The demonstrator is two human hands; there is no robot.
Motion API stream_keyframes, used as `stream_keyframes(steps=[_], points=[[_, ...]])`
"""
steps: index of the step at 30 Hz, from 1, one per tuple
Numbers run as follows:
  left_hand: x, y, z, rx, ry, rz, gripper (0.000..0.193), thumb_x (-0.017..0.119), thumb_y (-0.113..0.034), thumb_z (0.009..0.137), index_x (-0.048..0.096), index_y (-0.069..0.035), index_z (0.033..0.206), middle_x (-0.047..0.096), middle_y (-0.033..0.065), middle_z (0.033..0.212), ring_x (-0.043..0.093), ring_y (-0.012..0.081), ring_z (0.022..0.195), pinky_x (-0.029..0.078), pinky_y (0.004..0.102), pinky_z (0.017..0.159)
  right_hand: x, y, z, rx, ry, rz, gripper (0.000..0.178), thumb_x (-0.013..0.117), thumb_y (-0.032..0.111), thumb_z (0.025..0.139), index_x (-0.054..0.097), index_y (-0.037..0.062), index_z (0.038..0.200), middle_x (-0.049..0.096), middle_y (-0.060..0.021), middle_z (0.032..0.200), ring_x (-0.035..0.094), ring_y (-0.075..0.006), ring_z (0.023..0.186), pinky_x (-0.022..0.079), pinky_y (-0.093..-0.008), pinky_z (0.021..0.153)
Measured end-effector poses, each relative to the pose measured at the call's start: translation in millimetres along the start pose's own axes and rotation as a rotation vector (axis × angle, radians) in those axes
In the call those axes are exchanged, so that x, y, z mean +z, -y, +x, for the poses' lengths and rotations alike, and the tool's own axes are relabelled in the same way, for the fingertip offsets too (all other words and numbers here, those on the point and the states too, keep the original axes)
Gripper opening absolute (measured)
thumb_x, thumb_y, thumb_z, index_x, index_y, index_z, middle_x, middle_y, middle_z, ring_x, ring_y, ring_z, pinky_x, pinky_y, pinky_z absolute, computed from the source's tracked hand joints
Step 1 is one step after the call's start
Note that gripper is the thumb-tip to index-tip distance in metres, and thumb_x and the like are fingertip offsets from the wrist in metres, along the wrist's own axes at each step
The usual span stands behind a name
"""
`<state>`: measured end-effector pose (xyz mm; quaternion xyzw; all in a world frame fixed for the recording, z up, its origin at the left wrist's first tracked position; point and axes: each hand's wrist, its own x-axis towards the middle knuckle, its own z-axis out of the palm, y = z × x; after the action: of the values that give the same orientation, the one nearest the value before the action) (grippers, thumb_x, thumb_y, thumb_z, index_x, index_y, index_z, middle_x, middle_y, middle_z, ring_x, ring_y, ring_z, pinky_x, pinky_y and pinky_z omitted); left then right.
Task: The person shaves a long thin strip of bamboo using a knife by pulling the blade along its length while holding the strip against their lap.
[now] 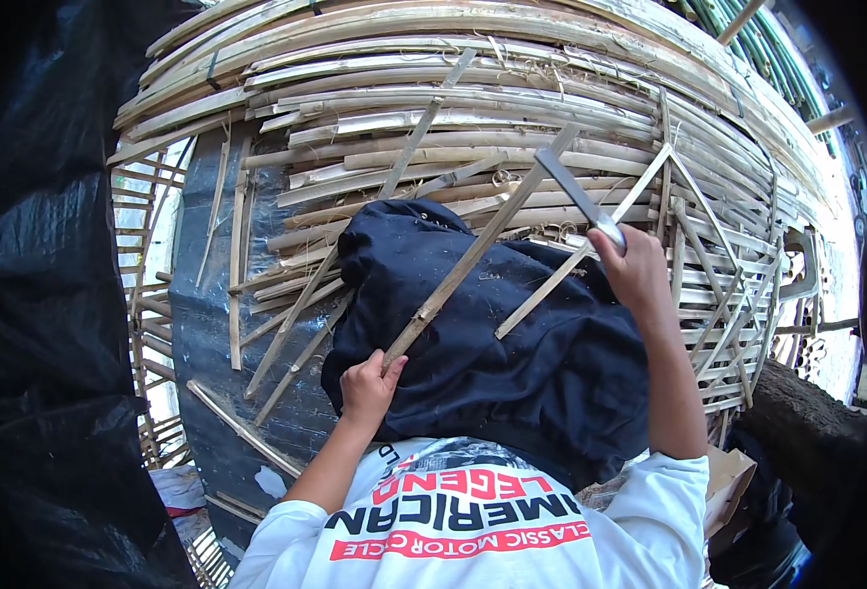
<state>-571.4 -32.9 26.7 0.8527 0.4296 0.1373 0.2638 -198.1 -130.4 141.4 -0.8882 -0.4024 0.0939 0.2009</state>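
Note:
My left hand is closed round the lower end of a long bamboo strip, which slants up and away to the right. In my right hand is the pale handle of a knife with a dark, straight blade. The blade's far end meets or overlaps the strip near its upper end; whether it cuts in, I cannot tell. Beneath the strip, a dark blue cloth covers my lap. Another thin bamboo strip lies across the cloth, below my right hand.
Many split bamboo lengths are stacked ahead of me. Loose strips lie on a dark sheet to my left. Black plastic sheeting hangs at the far left. A thick log and a cardboard box stand at the right.

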Motion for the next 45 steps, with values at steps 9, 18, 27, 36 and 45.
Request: stream_keyframes(steps=[9,18,27,36,45], points=[[4.7,-4.8,-5.8,-0.024,-0.042,0.089,0.046,0.061,-0.044,0.091,0.049,-0.006,0.067,0.055,0.0156,0.053,0.059,0.0387,0.053,0.044,0.0469,0.047,89.5,49.5,-34.6,-0.243,0.387,-0.065,0.076,0.055,0.076,0.076,0.065,0.0007,0.066,0.063,-0.0181,0.06,0.066,-0.0361,0.062,0.053,-0.044,0.059],[13.8,-1.9,-5.6,0.04,-0.113,-0.031,0.046,0.06,-0.044,0.091,0.049,-0.006,0.067,0.055,0.0161,0.054,0.059,0.0381,0.052,0.044,0.045,0.045,-8.1,-64.1,81.7,0.247,-0.072,-0.235,0.083,0.044,0.075,0.085,0.069,-0.0043,0.081,0.065,-0.0252,0.071,0.066,-0.042,0.076,0.052,-0.049,0.069],[0.8,-6.6,-1.0,-0.077,0.011,-0.041,0.051,0.062,-0.046,0.09,0.05,-0.004,0.063,0.052,0.0171,0.053,0.056,0.0392,0.052,0.041,0.0439,0.046,30.5,44.6,-23.1,-0.136,0.346,0.014,0.059,0.07,0.055,0.076,0.061,-0.0029,0.084,0.063,-0.0239,0.068,0.065,-0.0412,0.071,0.05,-0.0455,0.066],[-9.6,-1.4,12.3,-0.157,0.148,-0.236,0.05,0.07,-0.038,0.086,0.05,0.0,0.06,0.044,0.0178,0.049,0.049,0.0382,0.046,0.037,0.0393,0.045,11.6,22.9,19.5,-0.012,0.253,0.588,0.026,0.06,0.022,0.094,0.053,-0.0016,0.101,0.063,-0.0132,0.072,0.059,-0.0184,0.061,0.045,-0.0341,0.058],[-6.2,6.4,13.0,-0.089,0.153,-0.215,0.05,0.066,-0.039,0.089,0.051,0.0,0.062,0.044,0.0177,0.049,0.051,0.0368,0.046,0.037,0.0392,0.045,36.9,15.0,-24.6,0.066,0.539,0.652,0.029,0.043,0.027,0.101,0.054,0.0005,0.096,0.055,-0.0088,0.06,0.056,-0.0174,0.05,0.045,-0.0336,0.051]])
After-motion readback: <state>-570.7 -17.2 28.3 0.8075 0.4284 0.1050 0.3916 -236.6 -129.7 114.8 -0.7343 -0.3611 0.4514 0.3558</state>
